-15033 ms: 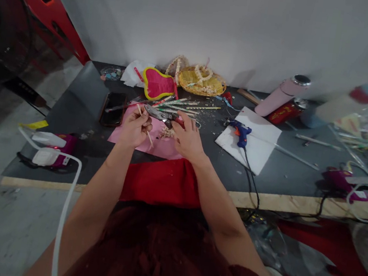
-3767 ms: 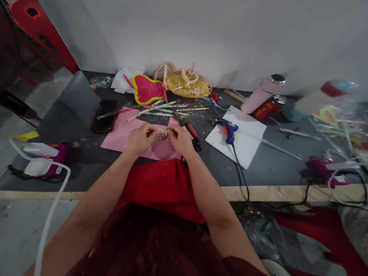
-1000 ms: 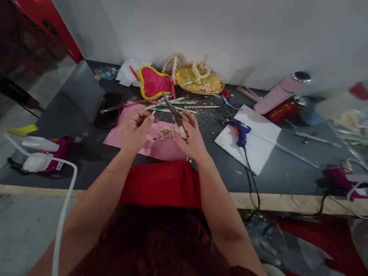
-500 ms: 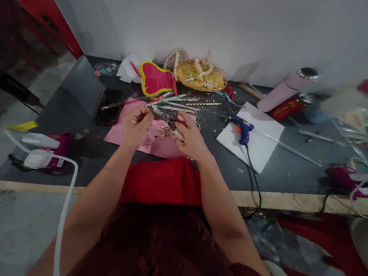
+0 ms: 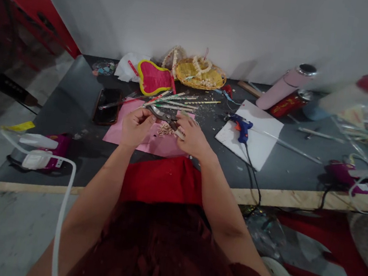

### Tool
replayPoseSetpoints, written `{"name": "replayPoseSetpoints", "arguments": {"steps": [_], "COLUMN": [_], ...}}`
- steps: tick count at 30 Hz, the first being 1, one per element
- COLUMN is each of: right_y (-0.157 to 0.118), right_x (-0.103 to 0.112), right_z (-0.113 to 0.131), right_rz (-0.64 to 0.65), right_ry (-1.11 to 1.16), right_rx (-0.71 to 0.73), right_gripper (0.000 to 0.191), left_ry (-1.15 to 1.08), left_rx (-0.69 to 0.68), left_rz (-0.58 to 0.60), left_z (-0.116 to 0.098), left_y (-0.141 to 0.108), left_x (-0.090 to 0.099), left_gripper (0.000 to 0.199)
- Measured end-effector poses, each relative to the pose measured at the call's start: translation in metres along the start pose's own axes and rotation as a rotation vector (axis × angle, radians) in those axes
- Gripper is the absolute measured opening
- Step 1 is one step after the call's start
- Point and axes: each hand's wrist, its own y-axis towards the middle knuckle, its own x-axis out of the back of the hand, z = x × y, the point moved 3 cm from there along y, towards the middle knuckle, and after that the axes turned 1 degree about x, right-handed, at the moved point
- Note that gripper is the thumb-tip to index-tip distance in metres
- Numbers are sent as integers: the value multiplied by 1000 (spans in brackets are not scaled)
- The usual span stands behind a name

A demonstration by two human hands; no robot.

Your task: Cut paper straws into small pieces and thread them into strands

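A pair of pruning shears (image 5: 161, 115) is in my right hand (image 5: 191, 134), fingers wrapped round its handles, blades pointing left. My left hand (image 5: 135, 126) is closed in a pinch at the blade tips; what sits between its fingers is too small to make out. Under the shears, a heap of short pale cut pieces (image 5: 165, 130) lies on a sheet of pink paper (image 5: 113, 134). Just beyond the blades, several thin patterned sticks (image 5: 179, 103) are strewn across the paper's far edge and the dark tabletop.
A phone (image 5: 106, 108) lies left of the paper. Behind are a pink, yellow-edged piece (image 5: 154, 79) and a yellow basket (image 5: 181, 79). To the right, a blue glue gun (image 5: 244, 129) rests on a white board (image 5: 260, 151), near a pink flask (image 5: 285, 88) and red can (image 5: 289, 103).
The whole view has shifted slightly. My right fingers have moved a little on the shears' handles; my left hand stays pinched at the blades.
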Motion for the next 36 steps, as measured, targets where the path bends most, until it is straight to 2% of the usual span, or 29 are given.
{"name": "replayPoseSetpoints", "arguments": {"steps": [5,9,16,22,27,31,36], "right_y": [0,1,1,0,-1,-2,-1], "right_x": [0,-1,3,3,0,0,0], "right_z": [3,7,13,12,12,12,8], "right_rz": [46,73,77,82,108,110,88], "right_ry": [-38,-127,-139,-216,-222,-191,-165], "right_rx": [-68,-100,-128,-218,-172,-147,-118], "right_gripper": [76,73,69,74,78,80,79], "left_ry": [38,72,55,106,157,65,-72], "left_rx": [12,18,13,-8,-14,8,123], "left_rz": [29,21,0,-6,-38,10,97], "left_z": [-1,0,2,5,2,3,8], "left_y": [0,0,1,1,-1,-1,1], "left_x": [-1,-2,-1,-4,-3,-2,-1], "left_gripper": [9,11,11,6,5,10,14]}}
